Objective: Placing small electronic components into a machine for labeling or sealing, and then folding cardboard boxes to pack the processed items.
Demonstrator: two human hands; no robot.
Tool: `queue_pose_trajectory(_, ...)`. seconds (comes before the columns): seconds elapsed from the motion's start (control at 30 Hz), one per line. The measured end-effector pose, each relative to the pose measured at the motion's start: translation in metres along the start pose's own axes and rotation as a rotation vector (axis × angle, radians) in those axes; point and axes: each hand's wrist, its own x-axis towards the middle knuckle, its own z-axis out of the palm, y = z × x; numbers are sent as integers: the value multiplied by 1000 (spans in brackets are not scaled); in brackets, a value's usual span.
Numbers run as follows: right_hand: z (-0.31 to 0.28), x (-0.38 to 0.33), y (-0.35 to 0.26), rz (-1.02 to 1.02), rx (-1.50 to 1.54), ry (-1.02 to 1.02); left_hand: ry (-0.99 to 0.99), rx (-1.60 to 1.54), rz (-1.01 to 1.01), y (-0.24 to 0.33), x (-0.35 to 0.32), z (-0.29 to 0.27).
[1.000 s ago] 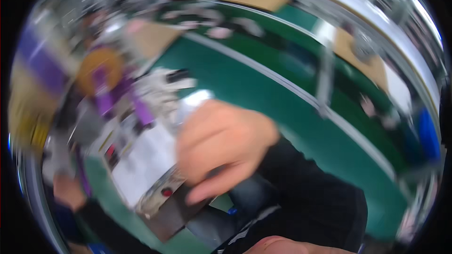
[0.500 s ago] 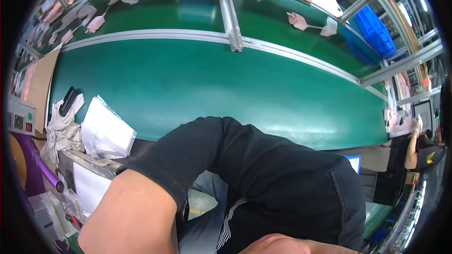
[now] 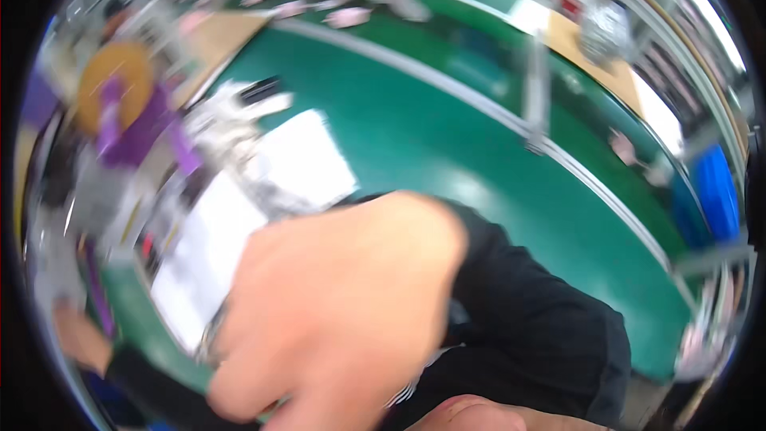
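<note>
My right hand (image 3: pixel 343 303) fills the lower middle, close up, its back turned to view. Its fingers bend down toward the lower edge, smeared and partly out of sight, so I cannot tell what they hold. At the lower left, past a black sleeve, my left hand (image 3: pixel 80 335) shows small and blurred beside a pale, greyish thing (image 3: pixel 56 267); whether it grips that is unclear. Behind my right hand lie a white sheet (image 3: pixel 199 259) and a stack of white sheets or flat bags (image 3: pixel 307 160). A crumpled off-white cloth (image 3: pixel 219 124) with a black object (image 3: pixel 260 90) sits beyond them.
A purple machine part with an orange-brown disc (image 3: pixel 120 84) stands at the left. The green work surface (image 3: pixel 415 128) stretches to a metal rail (image 3: pixel 415 76). Pale pink pieces (image 3: pixel 348 17) lie beyond it. A blue crate (image 3: pixel 716 191) is at the far right.
The view has swung left and blurred. My right hand has come into view close up, where its bare forearm showed at lower left. My left hand and sleeve now show at lower left.
</note>
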Motion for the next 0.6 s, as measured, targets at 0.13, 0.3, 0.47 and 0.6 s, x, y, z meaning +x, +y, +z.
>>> queue_pose_trajectory(0.13, -32, 36, -17, 167, 312, -251, -170, 189, -135, 31, 23, -35)
queue_pose_trajectory(0.3, -27, 38, -28, 200, 608, -146, -230, 174, -214, 58, 47, -47)
queue_pose_trajectory(0.47, -30, 34, -35, 184, 795, -188, -192, 252, -136, 61, 33, -71)
queue_pose_trajectory(0.6, -28, 17, -27, 6, 829, -183, -196, 296, -149, 65, 33, -71)
